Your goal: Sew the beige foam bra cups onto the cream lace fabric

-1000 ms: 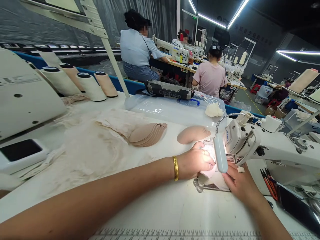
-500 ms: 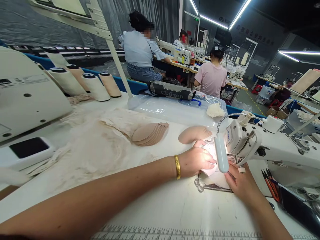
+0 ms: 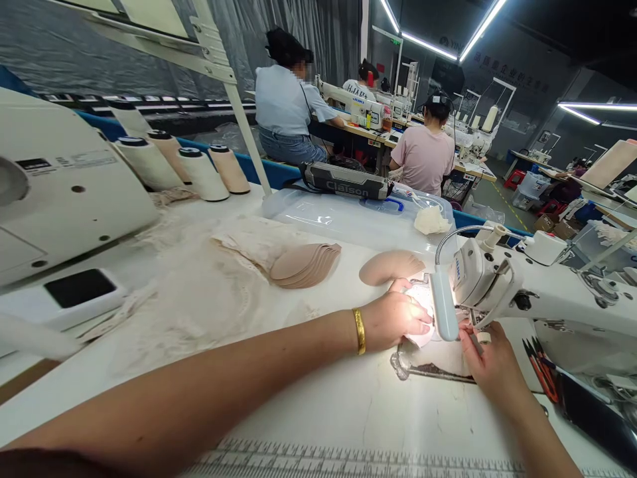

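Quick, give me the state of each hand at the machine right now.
Left hand: pressed flat on the pale fabric piece under the lamp; not gripping.
Right hand: fingertips on the same fabric by the needle; grip cannot be told.

Under your hands, the pale cloth piece [image 3: 421, 335] looks thin and soft, washed out by the lamp. The sewing machine [image 3: 547, 292] has a smooth, glossy white painted shell. Your counter [image 3: 348, 405] is smooth, matt white. The stacked cups [image 3: 306, 264] look like matt beige foam, the storage box [image 3: 348, 222] is clear glossy plastic, and your bracelet [image 3: 359, 330] is shiny gold metal.
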`<state>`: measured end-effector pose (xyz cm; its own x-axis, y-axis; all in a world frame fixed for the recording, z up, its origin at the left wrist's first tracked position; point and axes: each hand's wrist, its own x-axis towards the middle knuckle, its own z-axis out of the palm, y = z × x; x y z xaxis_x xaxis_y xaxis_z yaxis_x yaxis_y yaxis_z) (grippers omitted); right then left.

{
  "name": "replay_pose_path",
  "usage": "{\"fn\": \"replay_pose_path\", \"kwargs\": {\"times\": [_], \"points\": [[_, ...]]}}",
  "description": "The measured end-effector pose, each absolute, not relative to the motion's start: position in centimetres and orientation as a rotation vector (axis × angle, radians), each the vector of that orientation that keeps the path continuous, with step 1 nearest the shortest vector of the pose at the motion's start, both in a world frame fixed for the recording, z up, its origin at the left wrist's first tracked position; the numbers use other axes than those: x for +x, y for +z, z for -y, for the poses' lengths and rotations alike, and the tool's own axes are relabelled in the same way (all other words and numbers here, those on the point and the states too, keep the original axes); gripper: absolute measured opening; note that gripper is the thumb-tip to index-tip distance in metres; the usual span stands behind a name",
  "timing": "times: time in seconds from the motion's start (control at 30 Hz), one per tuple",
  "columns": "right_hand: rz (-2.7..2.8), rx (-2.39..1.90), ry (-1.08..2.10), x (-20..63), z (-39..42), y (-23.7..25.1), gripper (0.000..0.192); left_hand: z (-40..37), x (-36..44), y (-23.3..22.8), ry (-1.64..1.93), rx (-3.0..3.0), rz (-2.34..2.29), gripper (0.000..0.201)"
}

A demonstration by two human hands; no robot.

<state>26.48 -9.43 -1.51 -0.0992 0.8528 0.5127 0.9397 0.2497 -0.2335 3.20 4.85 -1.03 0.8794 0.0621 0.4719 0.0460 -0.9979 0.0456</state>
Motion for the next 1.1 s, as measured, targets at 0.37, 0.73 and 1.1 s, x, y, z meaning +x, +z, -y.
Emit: {"fn": "replay_pose_path", "kwargs": {"times": [0.37,0.73,1.1], "points": [[2.011,-1.575,-0.237,26.4,9.4,-1.5,0.018,-4.2,3.1,-1.0,0.702,3.002,-0.116,0.039],[2.014,-1.566,-0.229,26.4,9.4,-1.1,0.016,-4.3,3.0,-1.0,0.673,3.033,-0.148,0.037],[2.101,-1.567,-0.215,25.9,9.7,-0.9,0.020,-3.4,2.7,-0.9,0.761,3.171,-0.169,0.014]]}}
